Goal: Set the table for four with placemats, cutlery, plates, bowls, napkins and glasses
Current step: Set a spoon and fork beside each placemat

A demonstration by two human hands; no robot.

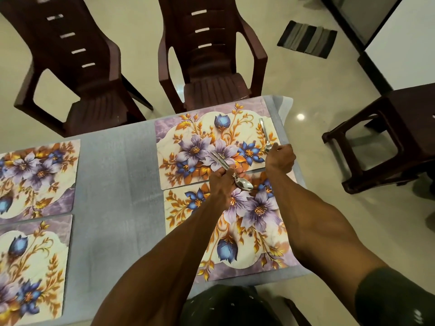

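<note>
Counter (117, 184), grey cloth: four floral placemats, two at left edge, two at right edge, bare strip between. Left hand (221, 182) curled around a cutlery bundle (231, 174) over the right pair. Right hand (281, 158) pinches one spoon (264, 131) on far right placemat (211, 147). Two chairs beyond.

Four placemats on the table (113, 189), in two pairs.

Taking the far right placemat (188, 128) as landmark: a near right placemat (254, 243) lay just before it, edges nearly touching. Well to its left lay the far left placemat (40, 180), with the near left placemat (33, 274) before that. A piece of cutlery (264, 131) lay on the landmark's right edge. Two chairs (207, 55) stood behind it, a stool (388, 137) to its right, a floor mat (307, 38) behind and right.
</note>
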